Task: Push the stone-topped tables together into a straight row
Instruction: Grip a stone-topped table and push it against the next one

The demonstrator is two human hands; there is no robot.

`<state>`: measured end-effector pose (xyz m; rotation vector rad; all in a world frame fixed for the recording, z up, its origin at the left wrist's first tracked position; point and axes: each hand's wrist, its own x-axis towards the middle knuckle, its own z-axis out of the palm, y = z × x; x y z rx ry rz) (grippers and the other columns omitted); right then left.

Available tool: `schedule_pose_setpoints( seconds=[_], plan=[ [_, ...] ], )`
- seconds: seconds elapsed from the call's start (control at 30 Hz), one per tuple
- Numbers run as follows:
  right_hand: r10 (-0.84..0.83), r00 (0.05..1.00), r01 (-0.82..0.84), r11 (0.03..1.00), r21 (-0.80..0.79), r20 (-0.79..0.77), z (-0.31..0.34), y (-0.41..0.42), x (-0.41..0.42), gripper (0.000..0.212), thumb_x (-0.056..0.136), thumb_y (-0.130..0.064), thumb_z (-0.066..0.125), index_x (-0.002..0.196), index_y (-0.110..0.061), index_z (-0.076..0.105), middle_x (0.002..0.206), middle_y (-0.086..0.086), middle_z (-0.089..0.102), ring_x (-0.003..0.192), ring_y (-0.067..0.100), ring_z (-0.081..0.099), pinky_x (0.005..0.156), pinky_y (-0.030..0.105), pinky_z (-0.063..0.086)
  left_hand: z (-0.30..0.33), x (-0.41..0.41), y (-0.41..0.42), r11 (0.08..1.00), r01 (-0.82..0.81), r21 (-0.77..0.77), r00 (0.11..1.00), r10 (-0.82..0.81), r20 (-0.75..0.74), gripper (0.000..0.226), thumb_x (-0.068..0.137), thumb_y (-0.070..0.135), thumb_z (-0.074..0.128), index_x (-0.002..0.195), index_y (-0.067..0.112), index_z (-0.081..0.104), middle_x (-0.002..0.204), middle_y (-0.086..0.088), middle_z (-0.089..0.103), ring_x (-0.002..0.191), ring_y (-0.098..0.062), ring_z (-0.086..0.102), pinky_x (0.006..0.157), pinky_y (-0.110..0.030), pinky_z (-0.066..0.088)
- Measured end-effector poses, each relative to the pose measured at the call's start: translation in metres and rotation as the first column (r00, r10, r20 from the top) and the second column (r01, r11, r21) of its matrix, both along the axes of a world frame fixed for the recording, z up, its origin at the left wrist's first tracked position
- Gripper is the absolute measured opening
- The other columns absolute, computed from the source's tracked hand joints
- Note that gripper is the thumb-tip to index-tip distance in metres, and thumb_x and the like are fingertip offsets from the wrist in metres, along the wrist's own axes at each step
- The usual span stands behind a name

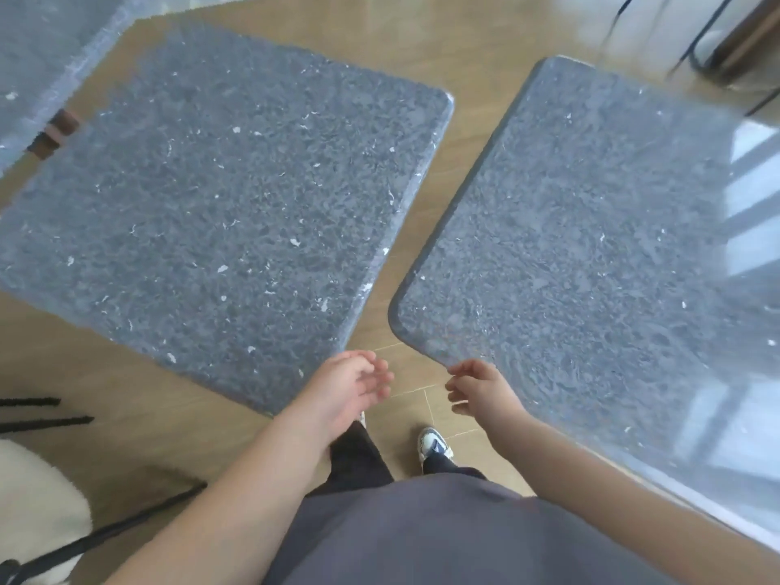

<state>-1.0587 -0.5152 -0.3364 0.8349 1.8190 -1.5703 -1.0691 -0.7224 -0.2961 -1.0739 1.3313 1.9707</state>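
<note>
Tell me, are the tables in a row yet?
Not yet. The left speckled grey stone-topped table and the right one stand apart at an angle, wooden floor showing between. Both hands, left and right, hover loosely by the near corners, gripping nothing. All pushing remains.

A light wood-plank floor (426, 57) is seen throughout. A white fluffy seat (33, 496) on black metal legs is placed at its lower-left edge; dark chair legs (696, 48) are seen top right.

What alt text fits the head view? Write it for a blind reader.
Two stone-topped tables, left table and right table, stand angled apart over a wooden floor. The left hand and right hand hover near their close corners, gripping nothing.
</note>
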Motion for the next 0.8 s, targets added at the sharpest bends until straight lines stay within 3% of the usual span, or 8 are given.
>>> schedule_pose_setpoints(
  seconds=[0.1, 0.2, 0.27, 0.37, 0.43, 0.57, 0.67, 0.8],
  plan=[
    [-0.232, 0.963, 0.233, 0.972, 0.014, 0.135, -0.019, -0.003, 0.005, 0.021, 0.092, 0.003, 0.044, 0.103, -0.007, 0.06, 0.087, 0.011, 0.065, 0.071, 0.022, 0.061, 0.065, 0.033, 0.052, -0.024, -0.026, -0.006, 0.992, 0.113, 0.057, 0.989, -0.118, 0.093, 0.018, 0.096, -0.006, 0.04, 0.107, 0.002, 0.051, 0.099, -0.018, 0.06, 0.097, -0.034, 0.062, 0.089, -0.045, 0.053],
    [-0.456, 0.859, 0.473, 0.881, -0.021, 0.234, -0.031, -0.01, 0.013, 0.019, 0.097, 0.001, 0.044, 0.108, -0.005, 0.059, 0.092, 0.013, 0.066, 0.077, 0.025, 0.063, 0.07, 0.035, 0.051, -0.048, -0.047, 0.001, 0.974, 0.191, 0.122, 0.959, -0.212, 0.186, 0.012, 0.099, 0.002, 0.045, 0.109, -0.001, 0.052, 0.116, -0.021, 0.055, 0.113, -0.033, 0.055, 0.104, -0.044, 0.046],
    [-0.615, 0.729, 0.662, 0.745, -0.083, 0.302, -0.043, -0.015, 0.021, 0.026, 0.099, -0.002, 0.046, 0.122, -0.001, 0.056, 0.109, 0.017, 0.066, 0.094, 0.029, 0.065, 0.077, 0.037, 0.054, -0.066, -0.058, 0.011, 0.968, 0.191, 0.165, 0.938, -0.229, 0.26, 0.029, 0.1, 0.008, 0.05, 0.127, -0.003, 0.049, 0.137, -0.024, 0.047, 0.13, -0.033, 0.047, 0.113, -0.042, 0.037],
    [-0.769, 0.525, 0.851, 0.488, -0.197, 0.365, -0.058, -0.017, 0.027, 0.035, 0.102, -0.008, 0.044, 0.135, 0.002, 0.045, 0.141, 0.02, 0.053, 0.125, 0.035, 0.055, 0.096, 0.043, 0.048, -0.093, -0.068, 0.029, 0.968, 0.122, 0.22, 0.929, -0.19, 0.317, 0.067, 0.096, 0.017, 0.061, 0.151, -0.001, 0.026, 0.153, -0.023, 0.032, 0.143, -0.033, 0.033, 0.117, -0.042, 0.031],
    [-0.821, 0.416, 0.907, 0.34, -0.25, 0.391, -0.066, -0.017, 0.027, 0.029, 0.104, -0.012, 0.045, 0.131, -0.002, 0.046, 0.149, 0.019, 0.046, 0.137, 0.035, 0.047, 0.109, 0.045, 0.042, -0.109, -0.073, 0.041, 0.971, 0.049, 0.233, 0.937, -0.126, 0.327, 0.076, 0.094, 0.023, 0.065, 0.153, 0.002, 0.022, 0.156, -0.022, 0.028, 0.145, -0.033, 0.03, 0.118, -0.043, 0.03],
    [-0.873, 0.227, 0.931, 0.064, -0.36, 0.431, -0.086, -0.01, 0.013, 0.063, 0.101, -0.033, 0.056, 0.152, -0.007, 0.03, 0.156, 0.012, 0.038, 0.145, 0.03, 0.036, 0.119, 0.047, 0.031, -0.146, -0.077, 0.052, 0.966, -0.036, 0.257, 0.955, -0.043, 0.295, 0.066, 0.093, 0.035, 0.065, 0.145, 0.004, 0.037, 0.151, -0.014, 0.041, 0.142, -0.026, 0.037, 0.117, -0.039, 0.03],
    [-0.894, 0.141, 0.916, -0.045, -0.398, 0.425, -0.109, 0.003, -0.003, 0.054, 0.094, -0.044, 0.063, 0.135, -0.011, 0.051, 0.137, 0.007, 0.057, 0.132, 0.026, 0.051, 0.117, 0.049, 0.033, -0.165, -0.086, 0.056, 0.943, -0.129, 0.306, 0.971, 0.057, 0.233, 0.05, 0.093, 0.036, 0.064, 0.134, 0.008, 0.051, 0.135, -0.013, 0.058, 0.125, -0.028, 0.055, 0.109, -0.043, 0.042],
    [-0.907, -0.012, 0.897, -0.197, -0.397, 0.421, -0.127, 0.016, -0.018, 0.043, 0.085, -0.033, 0.078, 0.12, -0.014, 0.064, 0.117, 0.009, 0.073, 0.11, 0.029, 0.068, 0.104, 0.049, 0.049, -0.175, -0.095, 0.065, 0.946, -0.158, 0.283, 0.98, 0.115, 0.162, 0.033, 0.095, 0.029, 0.064, 0.121, 0.01, 0.059, 0.121, -0.013, 0.068, 0.112, -0.031, 0.065, 0.102, -0.049, 0.049]
  ],
)
